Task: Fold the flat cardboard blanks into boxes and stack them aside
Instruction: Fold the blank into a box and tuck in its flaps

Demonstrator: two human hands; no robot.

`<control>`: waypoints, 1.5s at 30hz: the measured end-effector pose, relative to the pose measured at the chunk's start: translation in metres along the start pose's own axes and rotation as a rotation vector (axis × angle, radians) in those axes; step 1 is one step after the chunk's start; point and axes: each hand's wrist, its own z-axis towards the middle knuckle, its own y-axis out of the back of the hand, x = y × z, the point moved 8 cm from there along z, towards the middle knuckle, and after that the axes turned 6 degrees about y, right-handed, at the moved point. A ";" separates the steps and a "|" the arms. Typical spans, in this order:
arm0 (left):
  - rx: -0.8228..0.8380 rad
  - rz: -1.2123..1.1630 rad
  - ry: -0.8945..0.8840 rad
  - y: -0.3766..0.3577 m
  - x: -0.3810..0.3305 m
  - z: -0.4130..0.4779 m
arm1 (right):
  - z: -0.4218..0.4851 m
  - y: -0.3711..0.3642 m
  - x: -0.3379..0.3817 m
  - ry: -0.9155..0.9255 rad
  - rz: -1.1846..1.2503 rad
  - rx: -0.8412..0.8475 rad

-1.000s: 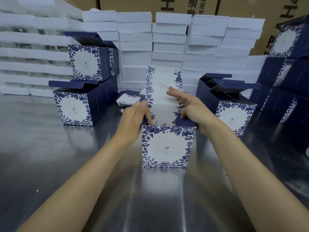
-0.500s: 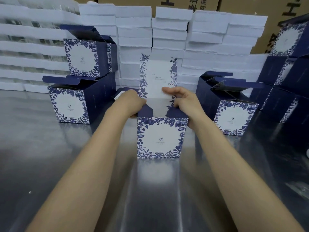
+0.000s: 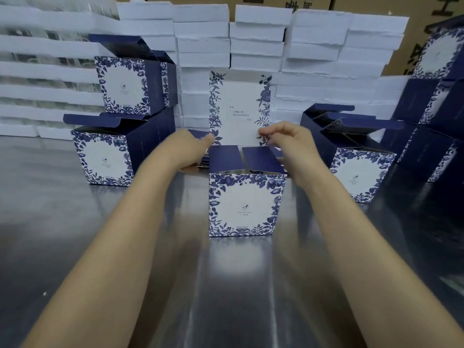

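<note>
now box [image 3: 247, 204] open, flaps [image 3: 261, 158] folded in; right hand [image 3: 288, 144] seemingly pinches lid [image 3: 239, 109].

Packing workshop or warehouse, steel counter [image 3: 75, 247], many identical blue boxes [image 3: 105, 156] standing folded, white stacks [image 3: 256, 41] walled up behind, brown cartons [image 3: 411, 23] with printed lettering at the back

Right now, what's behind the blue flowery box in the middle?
The middle box has its tall lid panel standing up at the back, with white stacks behind that. The panel, the left hand and the right hand hide the table right behind.
</note>
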 end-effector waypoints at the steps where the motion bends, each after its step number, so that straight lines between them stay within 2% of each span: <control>1: -0.012 0.064 0.005 0.011 0.001 -0.001 | 0.003 0.009 0.005 0.001 -0.039 -0.028; 3: 0.023 0.161 0.026 0.024 0.003 -0.004 | 0.007 0.028 0.019 0.036 -0.250 -0.060; 5: 0.141 0.286 0.047 0.019 0.006 -0.011 | 0.007 0.036 0.026 -0.004 -0.454 0.019; 7: 0.276 0.367 0.068 0.003 0.009 -0.018 | -0.004 0.033 0.016 -0.219 -0.493 0.196; 10: 0.422 0.290 0.087 -0.017 0.011 -0.025 | -0.031 0.020 0.001 -0.452 -0.670 0.489; 14: 0.428 0.222 0.033 -0.021 0.002 -0.024 | -0.028 0.010 -0.001 -0.391 -0.765 0.513; 19: 0.400 0.370 -0.006 -0.016 -0.001 -0.027 | -0.029 0.009 0.000 -0.394 -0.751 0.559; 20: 0.392 0.417 -0.015 -0.010 0.000 -0.026 | -0.029 0.013 0.002 -0.383 -0.733 0.557; 22: 0.264 0.425 -0.052 0.011 -0.003 -0.021 | -0.023 0.021 0.008 -0.311 -0.673 0.494; 25: 0.083 0.120 -0.088 0.023 -0.003 -0.006 | -0.010 0.024 0.012 -0.132 -0.517 0.312; 28: 0.058 -0.119 -0.069 0.005 0.004 0.001 | -0.009 0.001 0.004 -0.046 -0.306 0.260; 31: 0.037 -0.228 -0.075 -0.007 0.007 0.007 | -0.012 -0.014 0.001 0.005 -0.259 0.179; 34: 0.043 -0.288 -0.060 -0.014 0.006 0.006 | -0.011 -0.014 -0.011 -0.060 -0.147 0.076; 37: 0.109 -0.436 0.072 -0.026 0.013 0.005 | -0.013 -0.017 -0.020 -0.168 0.044 0.017; 39: 0.127 -0.442 0.126 -0.029 0.016 0.005 | -0.012 -0.013 -0.027 -0.224 0.077 -0.029; 41: 0.110 -0.381 0.081 -0.026 0.013 0.007 | -0.009 -0.012 -0.020 -0.143 -0.032 0.001; 44: -0.047 -0.094 -0.238 -0.009 -0.011 0.004 | -0.006 -0.013 -0.010 -0.028 -0.190 0.068; 45: -0.047 -0.017 -0.338 -0.007 -0.020 -0.001 | -0.005 -0.012 -0.006 0.021 -0.221 0.080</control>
